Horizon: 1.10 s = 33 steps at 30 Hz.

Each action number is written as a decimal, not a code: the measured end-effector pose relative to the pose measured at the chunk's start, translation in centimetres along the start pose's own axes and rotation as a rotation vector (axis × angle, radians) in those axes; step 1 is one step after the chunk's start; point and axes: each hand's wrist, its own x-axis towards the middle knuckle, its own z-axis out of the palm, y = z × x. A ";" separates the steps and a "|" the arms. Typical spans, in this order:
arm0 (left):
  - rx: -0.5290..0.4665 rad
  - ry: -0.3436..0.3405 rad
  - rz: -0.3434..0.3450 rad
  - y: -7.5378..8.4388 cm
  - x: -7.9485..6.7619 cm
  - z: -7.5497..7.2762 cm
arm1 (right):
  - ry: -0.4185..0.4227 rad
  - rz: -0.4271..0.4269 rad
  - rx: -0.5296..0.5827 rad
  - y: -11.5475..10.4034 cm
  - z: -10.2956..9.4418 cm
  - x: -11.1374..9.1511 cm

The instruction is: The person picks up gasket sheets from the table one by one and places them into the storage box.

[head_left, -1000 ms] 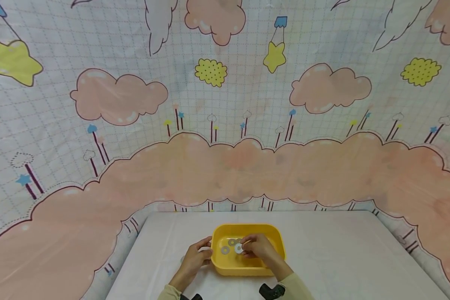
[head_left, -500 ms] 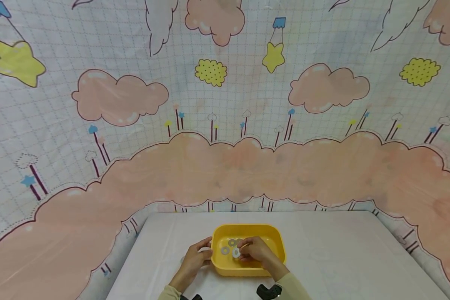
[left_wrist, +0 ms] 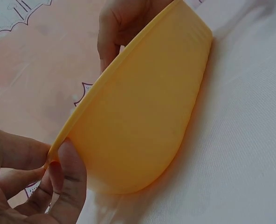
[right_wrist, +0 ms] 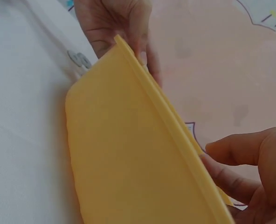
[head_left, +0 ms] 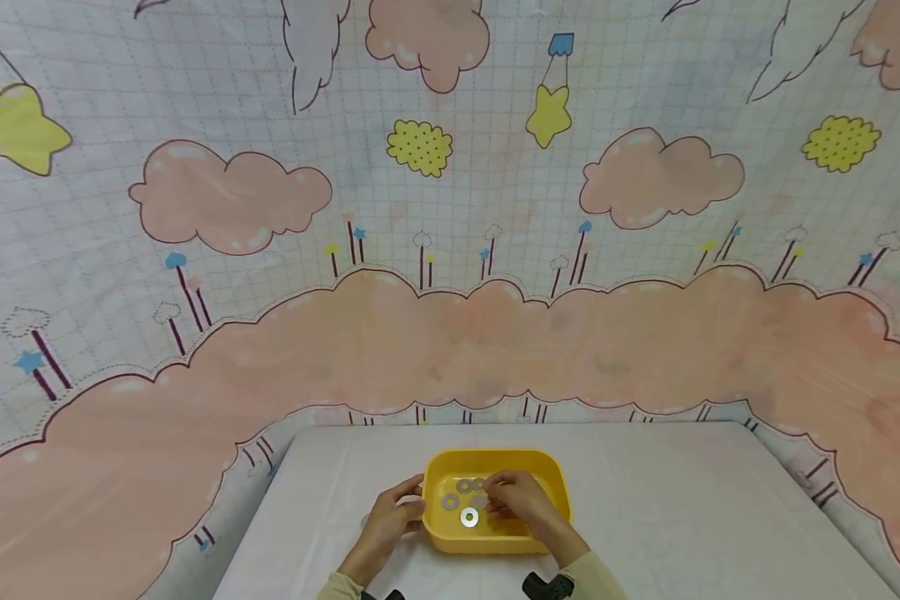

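Washers (head_left: 462, 517) lie in the tray (head_left: 487, 545); our left hand (head_left: 392, 517) pinches its left edge, presumably steadying it; whether our right hand (head_left: 517, 495) grips anything, we cannot tell.

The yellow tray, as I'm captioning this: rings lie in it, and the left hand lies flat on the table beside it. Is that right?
Not quite: the left hand isn't flat on the table; it grips the rim of the yellow tray, as the left wrist view shows. Rings do lie inside it.

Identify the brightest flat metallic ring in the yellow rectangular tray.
The bright silver ring, lowest of these in the head view; the other rings look duller grey.
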 end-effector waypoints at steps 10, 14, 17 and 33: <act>-0.008 -0.013 -0.004 0.0 0.0 0.0 | 0.014 -0.122 0.013 -0.7 -1.4 -1.2; -0.012 -0.009 -0.005 0.2 -0.2 0.0 | 0.023 -0.152 0.035 -1.2 -2.0 -1.7; -0.014 -0.007 -0.004 0.2 -0.2 0.0 | 0.049 -0.182 0.032 -1.4 -2.4 -2.0; -0.010 -0.002 -0.008 -0.1 -1.1 0.3 | 0.256 -0.225 -0.028 -1.8 -5.8 -4.3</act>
